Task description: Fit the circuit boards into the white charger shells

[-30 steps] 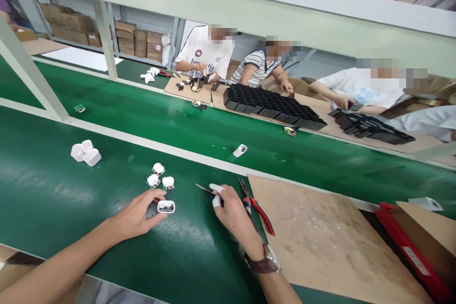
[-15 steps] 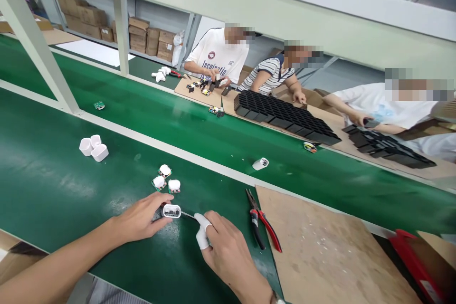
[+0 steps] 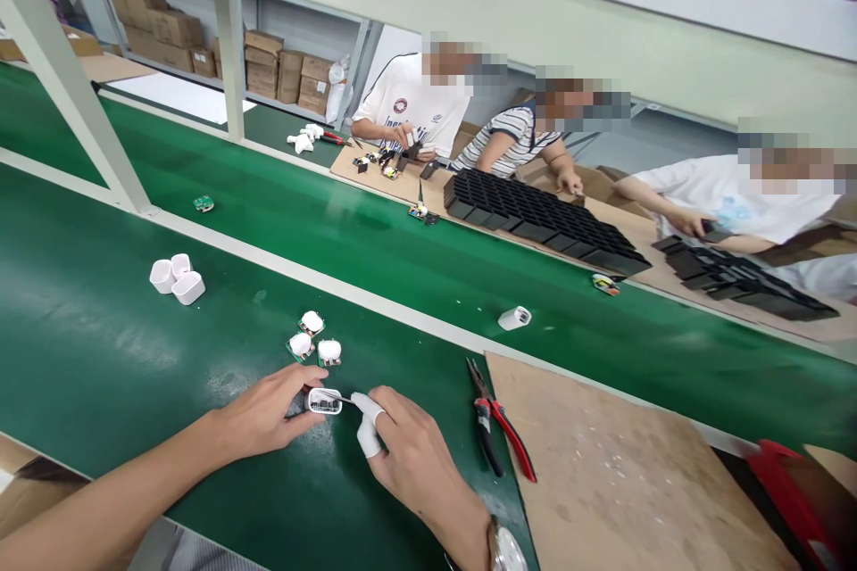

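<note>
My left hand (image 3: 278, 406) grips a small white plastic housing (image 3: 325, 401) between thumb and fingers, its mouth facing me and dark parts showing inside. My right hand (image 3: 408, 437), with white finger cots on thumb and forefinger, pinches a thin metal tool (image 3: 346, 400), perhaps tweezers. The tool's tip reaches into the housing's mouth. Just beyond my left hand lie several small circuit boards (image 3: 301, 345) with white tops. Pliers (image 3: 492, 419) with red and black handles rest to the right of my right hand.
White empty housings (image 3: 188, 287) stand at the left. A brown board (image 3: 603, 464) covers the bench on the right. On the green conveyor belt (image 3: 361, 259) lie a white housing (image 3: 515, 318) and circuit boards (image 3: 203, 204). Co-workers (image 3: 411, 107) sit across, behind black trays (image 3: 542, 219).
My right hand has moved left, closer to the housing, pushing the tool further in. Items on the belt have shifted right. My left hand stays nearly in place.
</note>
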Motion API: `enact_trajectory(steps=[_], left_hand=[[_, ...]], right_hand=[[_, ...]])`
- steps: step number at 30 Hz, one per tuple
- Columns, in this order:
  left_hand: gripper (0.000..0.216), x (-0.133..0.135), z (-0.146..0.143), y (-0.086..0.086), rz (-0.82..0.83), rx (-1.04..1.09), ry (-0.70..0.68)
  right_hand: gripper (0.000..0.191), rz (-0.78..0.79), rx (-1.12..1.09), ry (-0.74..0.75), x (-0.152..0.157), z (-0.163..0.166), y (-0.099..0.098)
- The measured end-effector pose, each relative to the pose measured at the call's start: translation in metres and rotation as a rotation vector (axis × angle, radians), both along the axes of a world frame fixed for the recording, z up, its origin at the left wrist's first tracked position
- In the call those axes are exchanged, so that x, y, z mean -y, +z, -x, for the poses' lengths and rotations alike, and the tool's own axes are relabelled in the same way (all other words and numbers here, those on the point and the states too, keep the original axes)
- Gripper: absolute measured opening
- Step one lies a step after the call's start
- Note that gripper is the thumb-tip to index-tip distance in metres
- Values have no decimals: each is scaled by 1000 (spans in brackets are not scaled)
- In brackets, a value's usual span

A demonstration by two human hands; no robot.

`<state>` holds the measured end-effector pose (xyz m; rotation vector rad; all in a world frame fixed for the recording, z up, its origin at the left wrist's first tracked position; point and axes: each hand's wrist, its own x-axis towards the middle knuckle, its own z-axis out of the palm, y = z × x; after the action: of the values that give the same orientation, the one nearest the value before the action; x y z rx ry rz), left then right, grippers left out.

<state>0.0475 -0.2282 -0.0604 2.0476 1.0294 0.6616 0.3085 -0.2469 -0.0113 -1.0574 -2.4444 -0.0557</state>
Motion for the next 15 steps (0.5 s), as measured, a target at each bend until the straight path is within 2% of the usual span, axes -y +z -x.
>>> enact_trajectory(steps=[6,9,12,15], left_hand=[[45,-1,-1,-5,-2,7,13],[48,-1,0,-3,10,10,17],[46,0,2,2,-10,12,3],[44,0,2,5,-100,13,-40]], right_hand=[[24,-63,214,159,-6,-1,14],[24,-40,197,162,-7,-7,21],[22,28,10,45,-9,-23,16],[30,11,-74,-182,-11,-44,-6]])
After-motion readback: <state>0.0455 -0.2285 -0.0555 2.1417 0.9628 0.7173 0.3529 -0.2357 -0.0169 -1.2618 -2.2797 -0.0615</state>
